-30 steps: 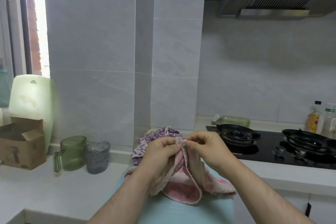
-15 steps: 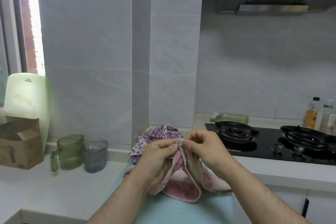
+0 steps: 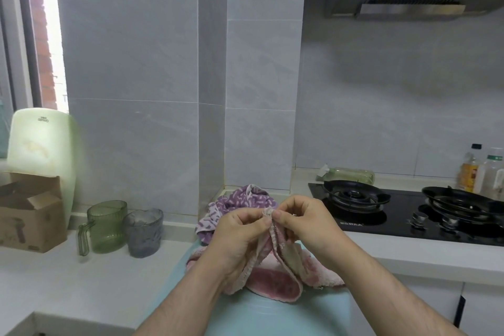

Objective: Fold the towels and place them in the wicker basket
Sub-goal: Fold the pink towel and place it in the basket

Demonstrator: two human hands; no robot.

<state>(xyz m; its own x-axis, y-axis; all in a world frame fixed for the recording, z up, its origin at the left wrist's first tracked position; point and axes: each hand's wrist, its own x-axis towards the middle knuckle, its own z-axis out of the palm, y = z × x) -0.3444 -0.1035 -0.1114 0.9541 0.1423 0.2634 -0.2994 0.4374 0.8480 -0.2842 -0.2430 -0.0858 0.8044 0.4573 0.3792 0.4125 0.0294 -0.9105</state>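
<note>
Two hands, left hand (image 3: 238, 234), right hand (image 3: 306, 224), fingers (image 3: 260, 224) pinching pink towel (image 3: 275, 282) edge, possibly matched corners.

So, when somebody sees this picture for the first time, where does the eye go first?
First to the bottom centre: the left hand and the right hand pinch the top edge of a pink towel, which droops onto a pale blue surface. Just behind lies a crumpled purple towel, and a black gas hob sits at the right.
</note>
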